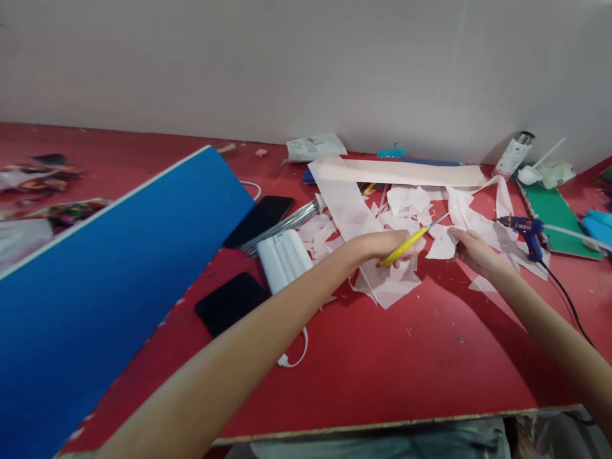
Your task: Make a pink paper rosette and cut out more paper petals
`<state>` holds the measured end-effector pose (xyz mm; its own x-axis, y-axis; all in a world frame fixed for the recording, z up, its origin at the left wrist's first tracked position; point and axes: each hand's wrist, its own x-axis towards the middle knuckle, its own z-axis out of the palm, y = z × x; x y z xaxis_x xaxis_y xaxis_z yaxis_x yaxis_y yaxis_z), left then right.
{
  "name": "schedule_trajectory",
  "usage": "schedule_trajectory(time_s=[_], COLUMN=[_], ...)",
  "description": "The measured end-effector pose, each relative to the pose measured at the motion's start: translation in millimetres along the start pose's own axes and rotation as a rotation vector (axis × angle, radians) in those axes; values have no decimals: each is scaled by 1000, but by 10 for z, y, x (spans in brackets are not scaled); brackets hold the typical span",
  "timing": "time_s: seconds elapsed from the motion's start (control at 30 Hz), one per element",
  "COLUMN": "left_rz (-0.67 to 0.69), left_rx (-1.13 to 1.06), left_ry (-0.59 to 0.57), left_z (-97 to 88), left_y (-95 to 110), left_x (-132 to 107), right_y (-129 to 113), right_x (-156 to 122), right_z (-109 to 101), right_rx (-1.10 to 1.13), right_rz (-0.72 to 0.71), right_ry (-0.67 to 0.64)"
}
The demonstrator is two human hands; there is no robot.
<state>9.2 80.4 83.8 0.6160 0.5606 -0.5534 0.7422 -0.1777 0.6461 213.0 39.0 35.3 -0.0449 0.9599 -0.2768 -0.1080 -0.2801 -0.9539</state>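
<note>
My left hand (393, 245) is closed round a pair of yellow-handled scissors (406, 246). Their blades point up and to the right, just above the loose paper. To their right, my right hand (473, 250) pinches the edge of a small pale pink piece of paper (442, 245) between thumb and fingers. The blades pass close to this piece; I cannot tell whether they touch it. Cut scraps (389, 284) of the same thin paper lie under and around both hands, and a long pale strip (347, 197) slants behind the left one.
A blue board (157, 255) rises on the left. Near it lie a black phone (232, 303), a white power bank (284, 258) and a bundle of thin wires (287, 223). On the right are a blue glue gun (526, 233), a green board (557, 220) and a patterned bottle (514, 153).
</note>
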Motion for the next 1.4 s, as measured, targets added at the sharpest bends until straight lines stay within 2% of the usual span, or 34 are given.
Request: schedule_trajectory(time_s=[0.07, 0.1, 0.23, 0.33, 0.5, 0.6, 0.73, 0.87, 1.0, 1.2, 1.4], left_rz=[-29, -81, -146, -163, -91, -39, 124, 203, 230, 265, 253], left_rx=[205, 342, 581, 644, 692, 642, 389, 111, -166, 40, -7], left_ry=[64, 153, 267, 275, 433, 380, 435, 341, 258, 239, 183], left_z=[0, 5, 83, 186, 256, 167, 69, 101, 130, 178, 239], left_y=[35, 56, 77, -5, -139, -111, 41, 171, 174, 102, 101], left_x=[-95, -159, -396, -432, -296, -254, -307, -389, -421, -422, -420], right_y=[-2, -2, -11, -28, -32, -1, 46, 62, 55, 38, 62], right_x=[-22, -32, -71, -120, -223, -266, -320, -381, -419, -426, -414], right_z=[-32, -57, -186, -244, -184, -105, 1, 82, 118, 141, 171], right_rx=[-94, -160, -408, -531, -704, -713, -715, -713, -736, -712, -698], right_rz=[-37, -61, -176, -270, -325, -328, -339, -335, -353, -398, -434], right_ry=[4, 12, 54, 86, 73, 5, -39, -83, -79, -107, -46])
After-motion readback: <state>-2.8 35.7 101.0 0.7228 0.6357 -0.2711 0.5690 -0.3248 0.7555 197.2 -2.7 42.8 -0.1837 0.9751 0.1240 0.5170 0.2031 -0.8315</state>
